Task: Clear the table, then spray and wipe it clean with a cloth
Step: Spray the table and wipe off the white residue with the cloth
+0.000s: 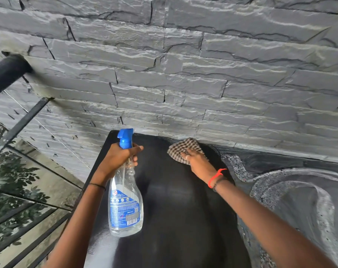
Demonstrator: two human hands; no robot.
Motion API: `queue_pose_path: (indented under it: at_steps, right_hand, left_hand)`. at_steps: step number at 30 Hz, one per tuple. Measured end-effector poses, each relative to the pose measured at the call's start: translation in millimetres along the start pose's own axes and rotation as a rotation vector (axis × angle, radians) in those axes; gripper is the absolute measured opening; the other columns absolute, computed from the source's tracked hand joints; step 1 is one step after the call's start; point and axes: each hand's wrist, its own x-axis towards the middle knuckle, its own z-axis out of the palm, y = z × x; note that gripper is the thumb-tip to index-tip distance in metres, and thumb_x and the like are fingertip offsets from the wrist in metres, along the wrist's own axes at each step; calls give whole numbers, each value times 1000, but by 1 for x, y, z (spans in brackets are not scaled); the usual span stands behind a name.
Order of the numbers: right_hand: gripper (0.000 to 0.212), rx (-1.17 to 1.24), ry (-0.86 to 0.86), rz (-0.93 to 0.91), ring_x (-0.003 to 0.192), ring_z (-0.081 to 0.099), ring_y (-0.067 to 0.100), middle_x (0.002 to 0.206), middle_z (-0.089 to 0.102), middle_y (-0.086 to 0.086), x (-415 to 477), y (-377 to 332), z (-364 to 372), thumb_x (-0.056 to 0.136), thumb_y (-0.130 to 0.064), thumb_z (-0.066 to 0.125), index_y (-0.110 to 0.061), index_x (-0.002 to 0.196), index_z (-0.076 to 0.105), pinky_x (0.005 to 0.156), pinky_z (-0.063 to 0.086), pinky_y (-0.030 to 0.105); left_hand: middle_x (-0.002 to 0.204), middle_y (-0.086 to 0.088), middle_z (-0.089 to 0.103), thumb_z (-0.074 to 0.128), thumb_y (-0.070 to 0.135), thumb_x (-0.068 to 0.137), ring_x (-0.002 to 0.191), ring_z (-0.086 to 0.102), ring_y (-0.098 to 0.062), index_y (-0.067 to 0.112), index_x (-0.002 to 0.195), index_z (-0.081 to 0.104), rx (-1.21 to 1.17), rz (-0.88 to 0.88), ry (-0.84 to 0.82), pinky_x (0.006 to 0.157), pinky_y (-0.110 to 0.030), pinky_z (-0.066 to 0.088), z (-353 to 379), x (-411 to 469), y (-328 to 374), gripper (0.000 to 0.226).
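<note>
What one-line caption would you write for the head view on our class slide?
Left hand holds a spray bottle while right hand presses a checked cloth on the dark table.

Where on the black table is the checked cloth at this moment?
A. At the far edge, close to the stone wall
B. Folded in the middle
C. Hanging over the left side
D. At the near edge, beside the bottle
A: the right hand presses the checked cloth on the table right below the stone wall.
</note>
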Motion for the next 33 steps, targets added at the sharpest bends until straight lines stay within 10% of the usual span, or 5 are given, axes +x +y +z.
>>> queue_pose_path:
  at_steps: [11,26,33]
  right_hand:
    - [42,-125,-115,-85,136,35,39,147,36,23,76,-104,6,101,-9,29,-9,140,44,114,26,49]
    - [61,-97,50,365,131,45,30,146,41,19,-12,24,-10,82,10,41,-13,139,46,111,35,37]
    - [44,-60,58,3,136,37,28,144,44,14,44,-91,12,91,-3,38,-7,133,50,116,26,36]
  left_hand:
    - [47,-1,58,72,15,84,43,57,-13,11,76,62,-1,-29,39,45,-21,50,-22,-1,1,13]
    - [46,0,57,73,14,83,41,56,-12,13,75,63,-73,-53,93,43,-19,49,-45,-16,-9,12]
    - [46,0,58,73,16,83,42,58,-12,12,78,63,-80,-50,113,44,-19,50,-56,-16,-12,11]
